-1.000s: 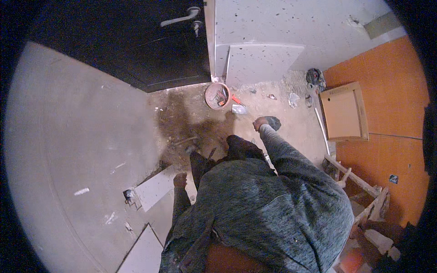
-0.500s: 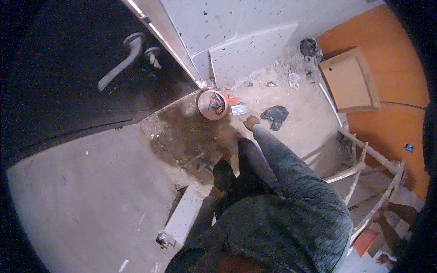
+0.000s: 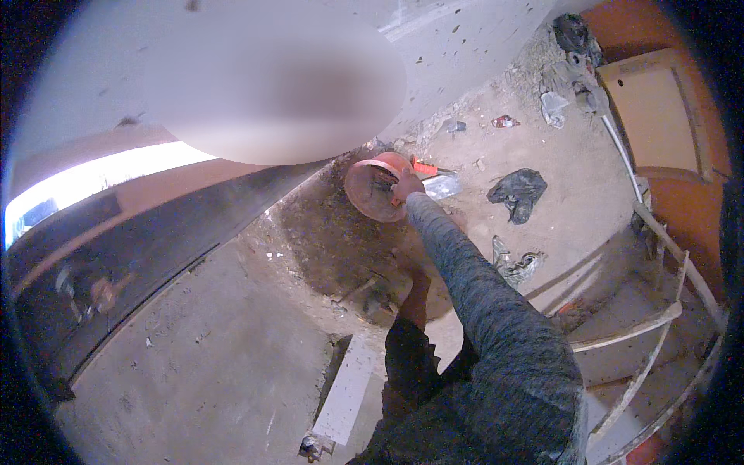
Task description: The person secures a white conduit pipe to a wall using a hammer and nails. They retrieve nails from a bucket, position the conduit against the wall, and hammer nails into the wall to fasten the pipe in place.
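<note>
My right hand (image 3: 407, 186), at the end of a grey sleeve, is closed on the near right rim of a reddish bucket (image 3: 364, 194). The bucket leans with its mouth toward the lower left, and dark items lie inside. Beside it are an orange-handled tool (image 3: 425, 167) and a flat pale metal piece (image 3: 442, 187). Lower down, a bare limb (image 3: 416, 298) emerges from dark cloth above the dirt; it looks like my leg. My left hand cannot be made out clearly; a brownish patch of skin near the dark cloth may be part of it.
A black plastic bag (image 3: 518, 194) and a clear crumpled wrapper (image 3: 515, 263) lie on the dusty floor. A wooden frame (image 3: 632, 329) stands at right, near a tan panel (image 3: 655, 116). A dark door (image 3: 155, 271) spans the left. A white block (image 3: 345, 395) lies below. A blurred patch covers the upper middle.
My right hand has moved from beside the metal piece onto the bucket rim, and the bucket now leans. The door has swung, letting bright light in at left. My view has shifted.
</note>
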{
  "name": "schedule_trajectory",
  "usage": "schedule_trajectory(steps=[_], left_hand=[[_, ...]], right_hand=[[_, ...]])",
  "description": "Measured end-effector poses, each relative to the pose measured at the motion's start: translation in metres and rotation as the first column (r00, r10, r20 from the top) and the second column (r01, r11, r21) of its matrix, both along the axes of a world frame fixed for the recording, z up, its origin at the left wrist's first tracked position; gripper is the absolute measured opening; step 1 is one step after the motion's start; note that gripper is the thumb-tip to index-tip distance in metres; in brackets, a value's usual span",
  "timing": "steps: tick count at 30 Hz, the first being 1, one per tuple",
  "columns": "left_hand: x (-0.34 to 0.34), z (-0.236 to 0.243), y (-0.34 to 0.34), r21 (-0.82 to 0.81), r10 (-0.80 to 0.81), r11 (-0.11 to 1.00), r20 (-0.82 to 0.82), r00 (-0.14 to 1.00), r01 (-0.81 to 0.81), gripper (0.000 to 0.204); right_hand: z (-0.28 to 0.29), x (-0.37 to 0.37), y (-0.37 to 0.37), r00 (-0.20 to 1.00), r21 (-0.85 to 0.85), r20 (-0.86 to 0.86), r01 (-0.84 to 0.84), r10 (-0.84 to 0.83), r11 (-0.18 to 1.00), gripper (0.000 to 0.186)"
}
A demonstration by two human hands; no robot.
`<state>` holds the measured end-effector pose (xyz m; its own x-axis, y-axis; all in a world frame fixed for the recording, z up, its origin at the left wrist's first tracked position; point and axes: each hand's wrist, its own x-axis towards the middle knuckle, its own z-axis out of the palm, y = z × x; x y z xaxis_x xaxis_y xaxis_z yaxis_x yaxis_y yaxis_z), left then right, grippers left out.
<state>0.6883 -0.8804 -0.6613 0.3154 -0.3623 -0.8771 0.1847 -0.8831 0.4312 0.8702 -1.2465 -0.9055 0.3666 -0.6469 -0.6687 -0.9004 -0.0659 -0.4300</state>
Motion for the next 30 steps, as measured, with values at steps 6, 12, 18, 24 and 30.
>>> schedule_trajectory(steps=[6, 12, 18, 24, 30], left_hand=[[-0.021, 0.024, 0.051, 0.127, 0.026, 0.991, 0.068, 0.997, -0.034, 0.051], [0.013, 0.033, 0.109, 0.094, -0.134, 0.990, 0.334, 0.933, 0.108, 0.042], [0.192, 0.133, 0.030, -0.032, 0.154, 0.972, 0.833, 0.531, -0.233, 0.050], [0.316, 0.265, -0.102, -0.615, 0.612, 0.770, 0.787, -0.077, -0.170, 0.063], [0.326, 0.439, -0.191, -0.146, 0.237, 0.971, 0.699, -0.675, 0.190, 0.074]], right_hand=[[-0.020, -0.007, -0.006, 0.995, -0.062, -0.004, -0.100, 0.100, 0.993, 0.037], [-0.198, -0.189, -0.087, 0.573, 0.342, 0.627, 0.407, -0.528, 0.847, 0.027], [-0.172, -0.256, -0.112, 0.998, -0.313, 0.032, -0.044, 0.057, 0.949, 0.021], [-0.182, -0.332, -0.219, 0.927, -0.363, -0.209, -0.369, 0.311, 0.856, 0.017], [-0.087, -0.303, -0.125, 0.742, -0.341, -0.362, -0.669, 0.564, 0.661, 0.023]])
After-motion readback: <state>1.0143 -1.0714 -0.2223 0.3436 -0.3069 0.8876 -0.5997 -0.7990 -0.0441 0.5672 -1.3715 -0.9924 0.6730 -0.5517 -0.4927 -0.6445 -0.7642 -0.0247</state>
